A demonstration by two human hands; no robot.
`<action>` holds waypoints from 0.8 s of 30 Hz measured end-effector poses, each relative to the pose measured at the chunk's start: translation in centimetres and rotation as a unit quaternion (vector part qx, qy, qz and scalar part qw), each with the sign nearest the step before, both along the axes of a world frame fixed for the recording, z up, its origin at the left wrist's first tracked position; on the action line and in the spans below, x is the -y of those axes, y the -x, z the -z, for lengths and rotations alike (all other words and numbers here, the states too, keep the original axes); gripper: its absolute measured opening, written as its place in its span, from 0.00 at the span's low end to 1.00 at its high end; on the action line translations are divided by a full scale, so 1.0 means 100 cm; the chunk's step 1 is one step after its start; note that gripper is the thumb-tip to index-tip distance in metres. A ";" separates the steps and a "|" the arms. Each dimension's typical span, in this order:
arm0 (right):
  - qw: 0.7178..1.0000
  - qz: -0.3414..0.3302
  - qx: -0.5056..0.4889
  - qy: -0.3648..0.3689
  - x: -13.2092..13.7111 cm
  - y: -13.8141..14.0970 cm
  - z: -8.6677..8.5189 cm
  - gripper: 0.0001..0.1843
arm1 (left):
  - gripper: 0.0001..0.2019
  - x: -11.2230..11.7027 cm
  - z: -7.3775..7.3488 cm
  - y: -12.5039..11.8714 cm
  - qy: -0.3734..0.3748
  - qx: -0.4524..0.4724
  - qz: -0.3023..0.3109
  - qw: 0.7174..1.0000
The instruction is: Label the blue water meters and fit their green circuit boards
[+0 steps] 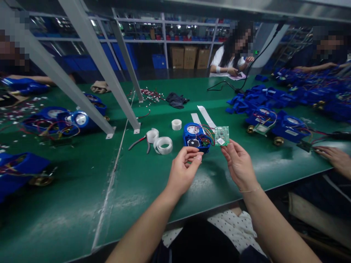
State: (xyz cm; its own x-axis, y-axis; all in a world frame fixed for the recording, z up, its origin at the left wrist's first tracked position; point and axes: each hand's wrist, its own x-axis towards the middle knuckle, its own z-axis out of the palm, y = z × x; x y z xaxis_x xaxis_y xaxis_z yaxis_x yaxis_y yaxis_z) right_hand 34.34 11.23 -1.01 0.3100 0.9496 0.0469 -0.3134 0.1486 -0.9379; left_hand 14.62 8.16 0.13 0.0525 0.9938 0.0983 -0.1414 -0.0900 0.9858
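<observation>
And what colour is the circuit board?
The circuit board is green, best seen in the head view.

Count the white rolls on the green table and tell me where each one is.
3: one roll just left of the central blue device; a second roll beside the pliers; a third roll just right of it, nearer the camera. Others could be hidden.

On the table (148, 190) before you, a housing (196, 128); your left hand (185, 168) at its near side; your right hand (240, 162) with the circuit board (222, 135), just right of it; tape rolls (163, 151) to its left, pliers (137, 143) beyond them leftward; strips (206, 116) behind; cloth (177, 100) farther back, left of those strips.
</observation>
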 end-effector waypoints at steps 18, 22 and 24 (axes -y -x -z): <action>0.998 -0.021 -0.061 0.026 0.002 0.001 -0.004 0.21 | 0.10 -0.001 0.001 0.000 -0.009 -0.015 -0.009 1.000; 0.999 -0.008 -0.039 0.024 0.004 0.001 0.003 0.21 | 0.11 0.004 -0.002 0.001 -0.031 -0.108 -0.008 0.994; 1.000 -0.001 -0.016 0.011 0.008 0.002 0.010 0.21 | 0.17 0.008 -0.003 0.000 -0.068 -0.185 -0.006 0.980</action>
